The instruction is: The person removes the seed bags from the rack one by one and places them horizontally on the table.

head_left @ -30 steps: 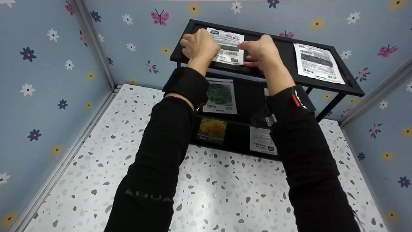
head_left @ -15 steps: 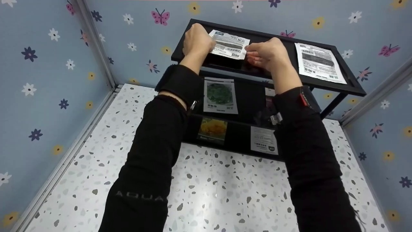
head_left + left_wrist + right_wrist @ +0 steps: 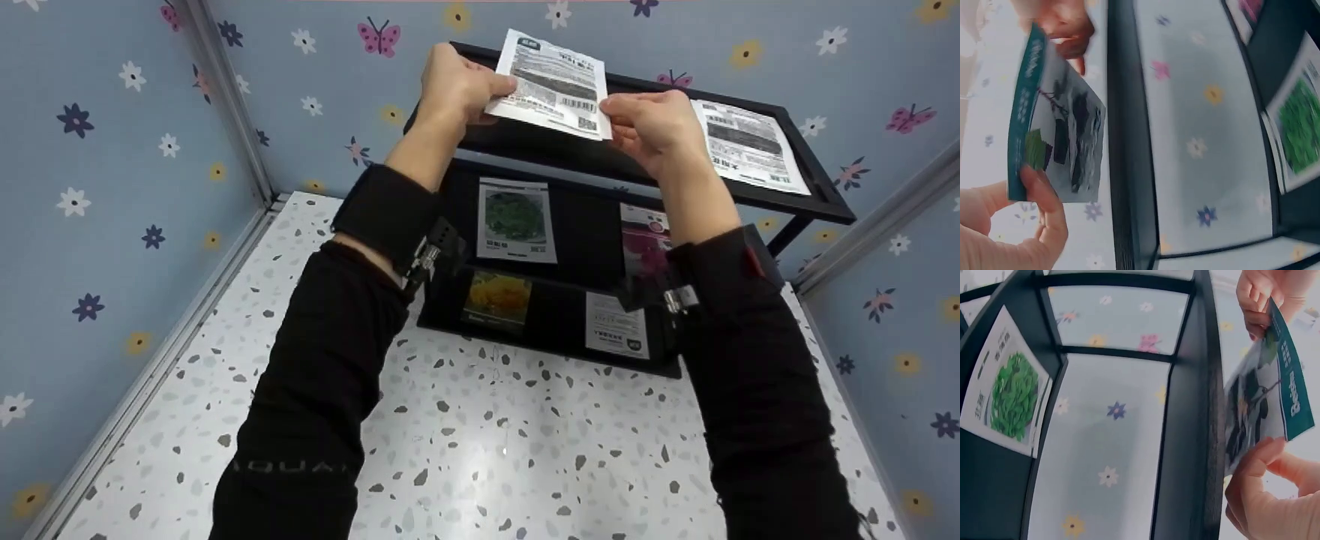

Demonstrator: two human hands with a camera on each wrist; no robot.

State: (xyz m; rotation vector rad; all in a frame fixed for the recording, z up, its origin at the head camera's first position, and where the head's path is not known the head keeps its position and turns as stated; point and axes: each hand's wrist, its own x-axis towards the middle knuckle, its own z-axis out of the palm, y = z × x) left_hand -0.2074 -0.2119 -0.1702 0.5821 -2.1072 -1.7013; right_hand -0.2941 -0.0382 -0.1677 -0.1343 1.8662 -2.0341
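Held seed packet (image 3: 555,75): suspended between the two hands, apart from and above the left part of the top shelf (image 3: 517,142); the printed back with its barcode is turned up to the head camera, the pictured front to the wrist cameras.
Long axis: foreshortened in the head view; it appears to run away from the person, across the line joining the hands.
Left hand (image 3: 457,82): the packet's left edge is pinched between thumb and fingers.
Right hand (image 3: 656,124): the right edge is pinched near its lower corner; neither hand is nearer, both being in contact.
White-backed packet (image 3: 750,142): laid on the right end of the top shelf, nearer to the right hand.
Middle shelf (image 3: 585,225): a green-leaf packet (image 3: 517,217) is borne at left; a pink-flower packet (image 3: 641,240) is partly hidden by the right arm.
Bottom shelf (image 3: 559,319): a yellow-flower packet (image 3: 497,300) and a white printed packet (image 3: 616,326) are borne.
Surround: speckled floor (image 3: 480,435), flower-patterned wall (image 3: 300,135).
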